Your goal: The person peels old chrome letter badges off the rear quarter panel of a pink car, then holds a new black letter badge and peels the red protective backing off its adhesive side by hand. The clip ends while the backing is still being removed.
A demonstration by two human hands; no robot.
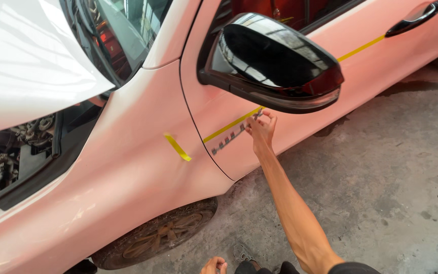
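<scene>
My right hand [262, 130] reaches out to the pink car door [300, 122], just under the black side mirror [275, 61]. Its fingertips pinch the upper right end of a slanted strip of small chrome badge letters [227, 140] that lies against the door panel. A yellow tape line [231, 124] runs along the door right above the strip. My left hand [214, 265] is low at the bottom edge of the view with its fingers curled, holding nothing that I can see.
A loose piece of yellow tape [177, 147] sticks to the pink front fender [128, 172]. The white hood [21, 61] is raised over the engine bay [11, 152]. The front wheel [160, 236] is below, on stained concrete floor [391, 172]. A black door handle [414, 18] is at top right.
</scene>
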